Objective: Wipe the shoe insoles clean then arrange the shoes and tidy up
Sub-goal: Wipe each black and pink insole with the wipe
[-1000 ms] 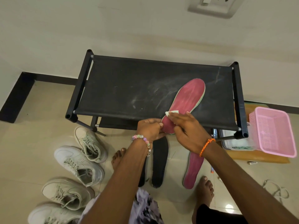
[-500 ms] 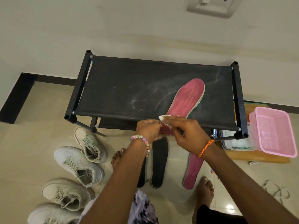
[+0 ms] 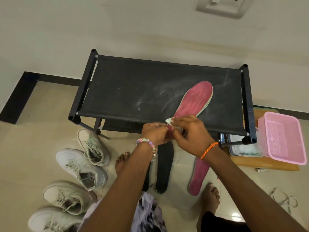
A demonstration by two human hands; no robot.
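A black bench carries a pink insole lying diagonally, heel at the near edge. There the left hand pinches the heel, and the right hand pinches a small white wipe against it.

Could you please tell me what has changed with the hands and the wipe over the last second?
The right hand drew the white wipe back along the red insole toward its heel end, closing on the left hand, and now both hands pinch the wipe together. The insole stayed on the black rack; the shoes and the other insoles on the floor stayed put.
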